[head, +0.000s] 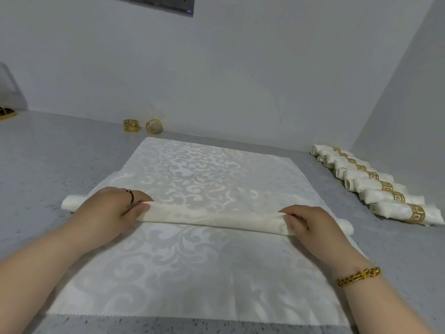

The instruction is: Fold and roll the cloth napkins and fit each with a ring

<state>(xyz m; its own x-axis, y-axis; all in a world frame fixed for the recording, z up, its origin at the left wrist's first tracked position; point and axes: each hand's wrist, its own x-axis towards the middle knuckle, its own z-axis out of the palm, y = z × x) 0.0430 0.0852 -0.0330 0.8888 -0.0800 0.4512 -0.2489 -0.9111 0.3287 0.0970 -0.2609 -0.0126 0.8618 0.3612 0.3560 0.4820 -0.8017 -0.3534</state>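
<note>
L hand & R hand grip napkin roll, prob. atop flat cloth.

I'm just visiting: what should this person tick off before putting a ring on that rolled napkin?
1. Roll held: left hand and right hand each grip the white rolled cloth napkin near its ends: ok.
2. Roll even between the hands: ok; its tightness: cannot tell.
3. Rings available: two gold metal napkin rings sit by the wall: ok.
4. Ring in hand: neither hand holds one: not ok.
5. Flat white patterned cloth underneath lies smooth: ok.
</note>
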